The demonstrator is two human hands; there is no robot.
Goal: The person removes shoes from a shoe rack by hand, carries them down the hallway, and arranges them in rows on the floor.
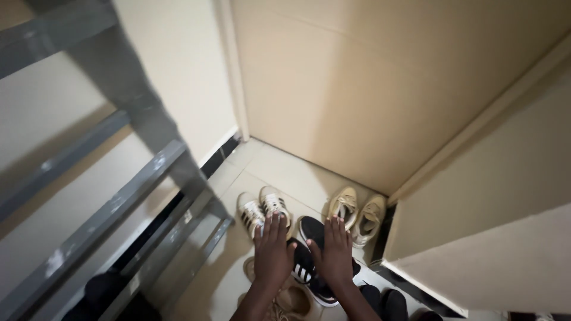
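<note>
Both hands are out flat over a bunch of shoes on the tiled floor, in a tight corner by a cream door. The left hand has fingers spread and together-ish, palm down, hovering over or resting on the dark sneakers with white stripes. The right hand is the same, flat and open, above the toe of the other dark one. Neither grip is closed on anything, and I can't tell whether the palms actually touch.

The white striped pair sits just beyond the left fingertips, and the beige pair is just off to the right against the wall. A tan shoe lies under the left wrist.

If it were me, I'd curl fingers into each heel opening rather than pinching the sides, one shoe per hand, and lift straight up. It's crowded, so sliding would probably knock the neighbours. Also mind the grey railing on the left.
</note>
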